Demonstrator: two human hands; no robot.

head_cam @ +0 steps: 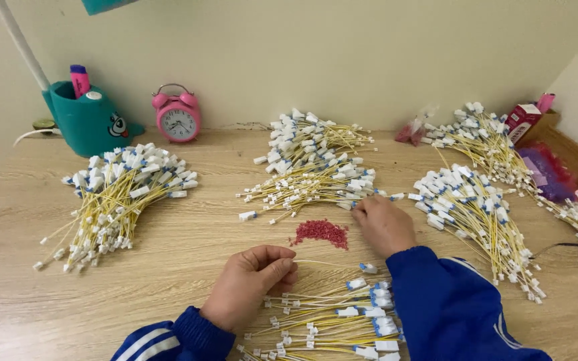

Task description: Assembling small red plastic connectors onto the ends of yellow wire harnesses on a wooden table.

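The left hand (249, 286) pinches one thin yellow cable (332, 263) between thumb and fingers — its white connector lies just right, near the red bead pile (321, 232). The right hand (384, 224), fingers curled, touches the middle cable heap (309, 180) on the wooden table (188, 267) — I cannot tell whether it grips anything.

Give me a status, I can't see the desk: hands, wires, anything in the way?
Left hand pinching one yellow wire. Right hand at the middle wire pile. Red bead heap between the hands; nothing blocking.
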